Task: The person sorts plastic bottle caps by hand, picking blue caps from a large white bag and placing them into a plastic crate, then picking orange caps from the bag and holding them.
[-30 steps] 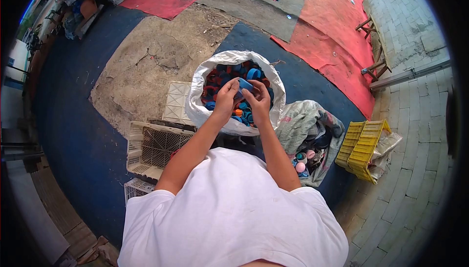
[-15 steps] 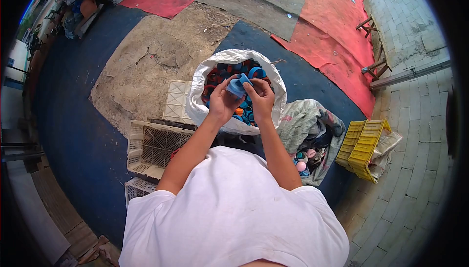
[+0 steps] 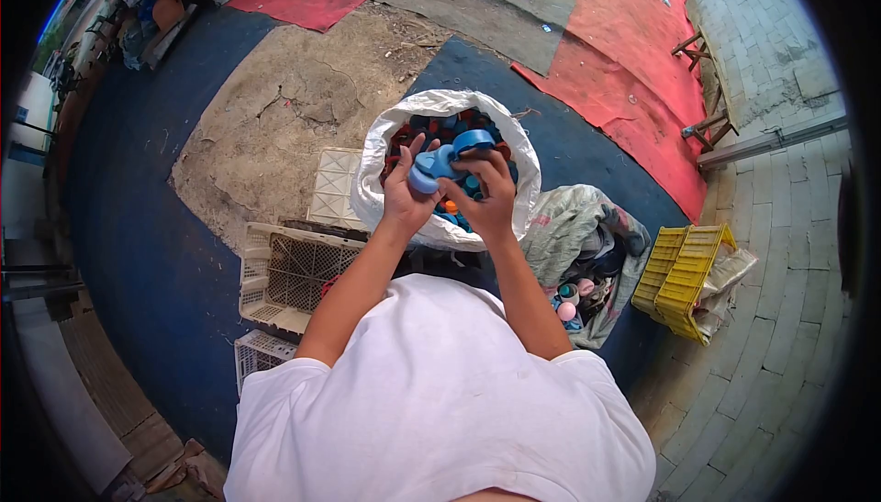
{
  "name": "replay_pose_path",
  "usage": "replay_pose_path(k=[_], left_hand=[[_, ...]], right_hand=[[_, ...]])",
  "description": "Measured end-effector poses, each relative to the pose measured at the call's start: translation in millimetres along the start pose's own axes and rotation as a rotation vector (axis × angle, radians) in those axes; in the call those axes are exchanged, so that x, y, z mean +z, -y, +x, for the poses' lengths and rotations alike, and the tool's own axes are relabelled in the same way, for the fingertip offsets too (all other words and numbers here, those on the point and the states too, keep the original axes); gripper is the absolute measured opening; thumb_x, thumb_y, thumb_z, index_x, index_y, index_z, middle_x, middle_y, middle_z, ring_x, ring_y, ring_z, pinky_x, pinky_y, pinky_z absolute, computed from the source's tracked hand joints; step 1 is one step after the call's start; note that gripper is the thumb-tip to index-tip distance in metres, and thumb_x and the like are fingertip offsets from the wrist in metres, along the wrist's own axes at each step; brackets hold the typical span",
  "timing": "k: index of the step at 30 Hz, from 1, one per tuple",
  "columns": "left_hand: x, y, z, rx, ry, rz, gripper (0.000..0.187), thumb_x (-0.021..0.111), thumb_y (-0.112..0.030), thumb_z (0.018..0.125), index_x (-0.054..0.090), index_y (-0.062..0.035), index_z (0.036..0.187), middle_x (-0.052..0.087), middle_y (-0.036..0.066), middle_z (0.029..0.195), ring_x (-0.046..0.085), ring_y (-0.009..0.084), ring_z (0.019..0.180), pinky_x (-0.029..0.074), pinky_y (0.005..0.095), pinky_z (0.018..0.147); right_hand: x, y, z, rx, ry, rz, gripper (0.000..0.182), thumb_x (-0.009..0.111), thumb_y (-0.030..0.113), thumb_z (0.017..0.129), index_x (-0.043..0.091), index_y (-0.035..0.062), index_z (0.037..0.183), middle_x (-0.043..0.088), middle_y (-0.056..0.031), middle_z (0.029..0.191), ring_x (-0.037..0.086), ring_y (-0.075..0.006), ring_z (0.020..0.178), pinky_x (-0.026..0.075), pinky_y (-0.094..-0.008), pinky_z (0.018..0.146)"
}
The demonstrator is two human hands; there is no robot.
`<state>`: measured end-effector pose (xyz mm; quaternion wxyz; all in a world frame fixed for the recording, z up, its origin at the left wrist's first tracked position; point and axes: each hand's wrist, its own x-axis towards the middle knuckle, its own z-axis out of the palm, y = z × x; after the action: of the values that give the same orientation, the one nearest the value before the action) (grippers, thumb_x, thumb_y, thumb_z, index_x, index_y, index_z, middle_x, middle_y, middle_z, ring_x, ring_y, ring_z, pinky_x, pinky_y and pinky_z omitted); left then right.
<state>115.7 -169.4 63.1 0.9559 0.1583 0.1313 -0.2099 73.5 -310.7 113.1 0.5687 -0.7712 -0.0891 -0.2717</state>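
Observation:
Both my hands are over the mouth of a white woven sack (image 3: pixel 369 155), which is filled with blue, dark, red and orange plastic lids. A light-blue plastic lid (image 3: pixel 439 164) with a rounded part at its lower left is between my hands. My left hand (image 3: pixel 406 195) cups it from the left, thumb and fingers around its side. From the right, my right hand (image 3: pixel 491 195) holds it with bent fingers. A darker blue ring-shaped lid (image 3: pixel 473 140) shows right at the right fingertips, overlapping the light-blue one in this view.
Left of the sack stand a cream plastic crate (image 3: pixel 266 286) and a white crate (image 3: pixel 262 355). To the right, a grey sack (image 3: pixel 555 227) holds pink and dark items, with yellow crates (image 3: pixel 674 277) beyond it. Wooden stools (image 3: pixel 707 126) stand by the block wall.
The light-blue lid has been turned and now sits lower left between my hands. My left fingers have opened out, and my right hand has shifted slightly lower with its fingers more curled.

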Motion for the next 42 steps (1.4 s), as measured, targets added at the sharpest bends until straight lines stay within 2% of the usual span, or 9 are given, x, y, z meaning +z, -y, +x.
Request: replay_pose_path(k=[5,11,14,19,21,25,28,31,42], left_hand=[[-5.4,-4.2,-2.3,-0.018,0.093,-0.031,0.059,0.039,-0.059,0.106,0.052,-0.0144,0.142,0.056,0.013,0.143,0.054,0.0353,0.133,0.044,0.0542,0.112],[-9.3,-5.4,-5.6,-0.041,0.252,-0.091,0.044,0.041,-0.038,0.108,0.051,-0.0131,0.143,0.055,0.014,0.144,0.056,0.0360,0.131,0.044,0.0539,0.112],[-22.2,-2.7,1.6,0.017,0.030,0.113,0.040,0.043,-0.024,0.106,0.051,-0.0130,0.143,0.057,0.013,0.144,0.058,0.0327,0.129,0.045,0.0539,0.111],[-8.7,-3.0,-2.8,-0.080,-0.137,0.234,0.042,0.060,-0.005,0.095,0.054,-0.0115,0.137,0.060,0.004,0.138,0.064,0.0293,0.121,0.065,0.0379,0.082],[-5.2,-1.7,-3.6,-0.098,-0.108,0.292,0.043,0.060,-0.006,0.096,0.052,-0.0110,0.138,0.059,0.004,0.140,0.065,0.0326,0.121,0.066,0.0362,0.078],[1.6,4.5,-2.6,-0.106,-0.069,0.269,0.049,0.061,-0.006,0.095,0.048,-0.0107,0.142,0.055,0.005,0.146,0.065,0.0366,0.121,0.067,0.0354,0.075],[-0.9,5.9,-1.4,-0.195,0.067,0.215,0.050,0.061,-0.005,0.095,0.050,-0.0140,0.143,0.054,0.004,0.146,0.064,0.0256,0.123,0.068,0.0388,0.081],[-1.1,13.0,-3.2,-0.211,0.063,0.218,0.056,0.062,-0.007,0.095,0.043,-0.0120,0.148,0.052,0.006,0.149,0.062,0.0323,0.126,0.067,0.0419,0.081],[2.2,13.7,-0.1,-0.203,0.051,0.223,0.051,0.060,-0.007,0.096,0.047,-0.0141,0.145,0.055,0.006,0.146,0.060,0.0242,0.128,0.065,0.0467,0.091]], right_hand=[[10.2,12.0,-13.2,-0.140,0.139,-0.120,0.033,0.093,0.009,0.067,0.073,0.0054,0.094,0.067,-0.0099,0.107,0.068,-0.0262,0.098,0.057,-0.0353,0.083],[17.2,15.3,-21.8,-0.181,0.144,-0.114,0.032,0.092,0.008,0.069,0.073,0.0044,0.095,0.067,-0.0101,0.108,0.068,-0.0265,0.099,0.056,-0.0357,0.083],[9.4,12.2,-21.7,-0.083,0.067,-0.119,0.031,0.091,0.006,0.072,0.072,0.0020,0.096,0.064,-0.0097,0.109,0.068,-0.0243,0.102,0.056,-0.0346,0.085],[5.8,-14.6,-19.7,0.222,-0.210,0.181,0.026,0.086,0.003,0.080,0.070,-0.0029,0.100,0.058,-0.0074,0.111,0.066,-0.0160,0.105,0.057,-0.0285,0.089],[-1.0,-23.5,-20.6,0.282,-0.252,0.209,0.027,0.084,0.001,0.083,0.067,-0.0055,0.103,0.053,-0.0075,0.114,0.065,-0.0172,0.108,0.056,-0.0258,0.096],[-2.6,-34.0,-29.7,0.422,-0.345,0.311,0.023,0.083,0.005,0.086,0.068,-0.0029,0.102,0.062,-0.0069,0.109,0.068,-0.0151,0.100,0.057,-0.0270,0.088],[-1.5,-44.4,-32.7,0.584,-0.419,0.478,0.023,0.081,0.009,0.089,0.068,-0.0013,0.104,0.070,-0.0075,0.102,0.069,-0.0139,0.093,0.057,-0.0270,0.081],[-1.2,-54.0,-32.4,0.687,-0.463,0.616,0.028,0.081,0.015,0.090,0.067,-0.0021,0.107,0.074,-0.0103,0.098,0.070,-0.0139,0.089,0.055,-0.0277,0.077],[0.9,-48.9,-29.7,0.599,-0.423,0.430,0.027,0.085,0.013,0.086,0.069,-0.0016,0.103,0.067,-0.0051,0.102,0.069,-0.0123,0.092,0.054,-0.0235,0.082]])
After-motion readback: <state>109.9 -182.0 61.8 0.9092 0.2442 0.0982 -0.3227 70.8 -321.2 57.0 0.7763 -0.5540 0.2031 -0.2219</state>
